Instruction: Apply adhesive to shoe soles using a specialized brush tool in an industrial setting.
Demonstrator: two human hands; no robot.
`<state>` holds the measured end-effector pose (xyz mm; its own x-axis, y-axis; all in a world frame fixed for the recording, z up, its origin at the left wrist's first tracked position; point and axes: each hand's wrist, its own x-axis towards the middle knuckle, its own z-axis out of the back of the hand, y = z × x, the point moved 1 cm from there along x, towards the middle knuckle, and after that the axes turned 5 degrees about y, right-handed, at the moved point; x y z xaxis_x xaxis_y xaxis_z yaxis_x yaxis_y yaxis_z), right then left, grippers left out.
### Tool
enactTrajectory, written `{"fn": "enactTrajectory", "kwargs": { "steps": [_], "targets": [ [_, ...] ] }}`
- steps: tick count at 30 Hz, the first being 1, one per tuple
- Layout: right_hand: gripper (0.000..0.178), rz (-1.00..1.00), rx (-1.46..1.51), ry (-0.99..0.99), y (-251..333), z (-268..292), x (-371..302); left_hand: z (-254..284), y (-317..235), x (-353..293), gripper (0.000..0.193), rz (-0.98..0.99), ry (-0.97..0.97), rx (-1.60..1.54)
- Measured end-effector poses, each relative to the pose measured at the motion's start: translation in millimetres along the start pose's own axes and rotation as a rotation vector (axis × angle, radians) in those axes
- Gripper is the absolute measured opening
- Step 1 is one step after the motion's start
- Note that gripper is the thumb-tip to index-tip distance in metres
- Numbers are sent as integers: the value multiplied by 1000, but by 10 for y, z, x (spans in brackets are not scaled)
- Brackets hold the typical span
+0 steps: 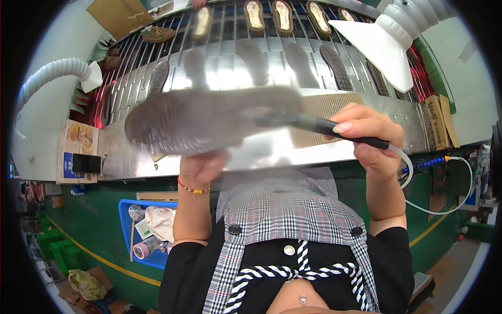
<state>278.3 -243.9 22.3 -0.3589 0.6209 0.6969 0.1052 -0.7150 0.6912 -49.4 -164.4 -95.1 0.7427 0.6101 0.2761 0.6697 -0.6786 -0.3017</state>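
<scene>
sole (193, 120), dark brown and blurred, is held up by the left hand (204, 162), which grasps it from underneath, fingers mostly hidden. the right hand (372, 133) pinches a slim black tool (342, 131) between thumb and fingers — its blurred tip reaches over the sole, though whether they touch i can't tell. a pale tube (409, 167) trails from the tool past the right wrist. corrugated cardboard (337, 101) lies just left of the right hand; a phone (86, 163) lies well left of the left hand — more soles (334, 68) beyond both.
</scene>
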Motion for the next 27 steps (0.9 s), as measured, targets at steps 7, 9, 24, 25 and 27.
{"fn": "enactTrajectory", "kwargs": {
  "steps": [7, 9, 24, 25, 27],
  "targets": [
    [32, -332, 336, -242, -123, -407, -93, -314, 455, 392, 49, -155, -179, 221],
    [31, -487, 479, -334, -219, -469, -140, -208, 594, 273, 42, -2, -553, 128],
    [33, 11, -505, -112, -109, -818, 48, -520, 674, 526, 56, -275, -297, 730],
    [34, 57, -481, -105, -74, -835, 54, -521, 666, 536, 56, -317, -381, 748],
    [35, 94, -432, -47, 26, -830, 58, -558, 631, 511, 57, -316, -377, 763]
  ]
}}
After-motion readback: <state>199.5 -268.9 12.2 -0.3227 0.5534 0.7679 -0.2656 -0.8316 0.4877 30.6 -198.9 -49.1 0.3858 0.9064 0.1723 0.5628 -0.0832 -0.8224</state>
